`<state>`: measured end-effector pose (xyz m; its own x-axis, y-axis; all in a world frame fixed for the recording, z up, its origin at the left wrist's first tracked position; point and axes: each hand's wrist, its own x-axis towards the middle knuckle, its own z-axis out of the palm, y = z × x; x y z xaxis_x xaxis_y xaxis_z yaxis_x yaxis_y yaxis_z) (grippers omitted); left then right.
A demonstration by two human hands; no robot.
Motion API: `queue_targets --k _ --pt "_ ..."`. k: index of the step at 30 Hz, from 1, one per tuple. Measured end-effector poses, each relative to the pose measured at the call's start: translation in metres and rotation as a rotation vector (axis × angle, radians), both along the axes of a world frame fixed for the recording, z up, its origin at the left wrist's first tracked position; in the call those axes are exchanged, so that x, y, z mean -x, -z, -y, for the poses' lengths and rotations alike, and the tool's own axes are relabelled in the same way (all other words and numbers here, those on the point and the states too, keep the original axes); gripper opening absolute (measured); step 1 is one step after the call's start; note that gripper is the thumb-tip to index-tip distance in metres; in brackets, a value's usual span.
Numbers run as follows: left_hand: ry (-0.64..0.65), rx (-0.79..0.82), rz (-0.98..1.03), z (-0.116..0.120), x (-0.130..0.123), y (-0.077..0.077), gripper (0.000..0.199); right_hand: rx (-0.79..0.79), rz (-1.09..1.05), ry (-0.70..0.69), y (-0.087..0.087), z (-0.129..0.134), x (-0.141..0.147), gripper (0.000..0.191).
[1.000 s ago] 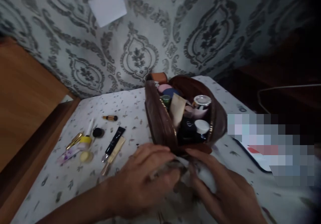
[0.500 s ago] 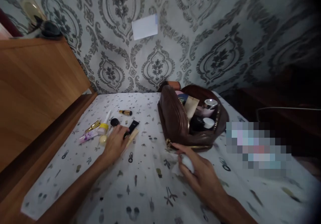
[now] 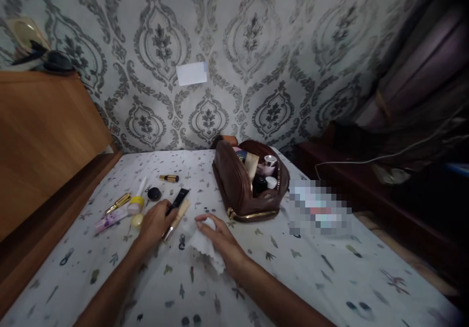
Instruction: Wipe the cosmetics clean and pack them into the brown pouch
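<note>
My left hand (image 3: pixel 156 223) is closed on the lower end of a small black tube (image 3: pixel 180 198) on the cloth. Right beside it lies a beige tube with a shiny end (image 3: pixel 178 219). In my right hand (image 3: pixel 224 239) a crumpled white wipe (image 3: pixel 205 244) is pinched, its scalloped edge hanging down. Around my left hand are a round black pot (image 3: pixel 154 194), a pale round ball-shaped item (image 3: pixel 137 220), a white tube with a yellow band (image 3: pixel 137 202), a purple-and-white tube (image 3: pixel 110 220) and a gold tube (image 3: pixel 117 203). Farther back is a gold-and-black lipstick (image 3: pixel 169 178).
A brown cosmetic bag (image 3: pixel 234 185) stands unzipped behind my right hand, with several cosmetics inside. A blurred-out item (image 3: pixel 318 207) lies to its right. A wooden panel (image 3: pixel 47 127) borders the left side, and a patterned wall (image 3: pixel 205 117) rises at the back.
My right hand has moved left, away from the bag's zipper pull, carrying the wipe towards my left hand. My left hand stays at the black tube. The view has shifted right.
</note>
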<state>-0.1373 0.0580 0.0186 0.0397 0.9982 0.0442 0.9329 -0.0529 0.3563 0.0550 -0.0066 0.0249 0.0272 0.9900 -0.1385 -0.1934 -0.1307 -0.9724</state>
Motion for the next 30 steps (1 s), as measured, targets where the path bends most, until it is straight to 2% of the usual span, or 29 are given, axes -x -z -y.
queue_targets --k 2,4,7,11,13,17,20,23,26,30 --pt "0.006 -0.049 0.067 -0.002 0.003 0.005 0.025 0.137 -0.161 -0.075 0.003 -0.001 0.005 0.028" --pt "-0.004 -0.086 0.129 -0.001 0.005 0.008 0.024 0.2 -0.236 -0.11 0.006 -0.004 0.006 0.039" --pt "0.003 -0.107 0.285 0.006 0.002 0.003 0.026 0.201 -0.261 -0.124 0.011 -0.007 0.006 0.051" --pt "0.152 -0.09 0.696 0.027 -0.015 -0.012 0.026 0.15 -0.31 -0.085 0.018 -0.008 0.009 0.056" --pt "0.223 -0.126 0.77 0.04 -0.027 -0.016 0.022 0.115 -0.362 -0.065 0.023 -0.008 0.013 0.06" --pt "0.4 -0.226 0.775 0.059 -0.046 -0.009 0.009 0.096 -0.373 -0.05 0.029 -0.006 0.018 0.065" --pt "0.499 -0.196 0.712 0.065 -0.052 0.0 0.018 0.079 -0.328 -0.037 0.027 -0.003 0.018 0.066" --pt "0.563 -0.162 0.654 0.066 -0.052 0.005 0.032 0.104 -0.376 -0.048 0.021 -0.001 0.015 0.071" --pt "0.585 -0.122 0.624 0.064 -0.051 0.005 0.049 0.11 -0.401 -0.076 0.016 -0.001 0.011 0.071" --pt "0.491 -0.016 0.653 0.063 -0.054 0.004 0.06 0.07 -0.256 -0.018 0.016 0.0 0.009 0.063"
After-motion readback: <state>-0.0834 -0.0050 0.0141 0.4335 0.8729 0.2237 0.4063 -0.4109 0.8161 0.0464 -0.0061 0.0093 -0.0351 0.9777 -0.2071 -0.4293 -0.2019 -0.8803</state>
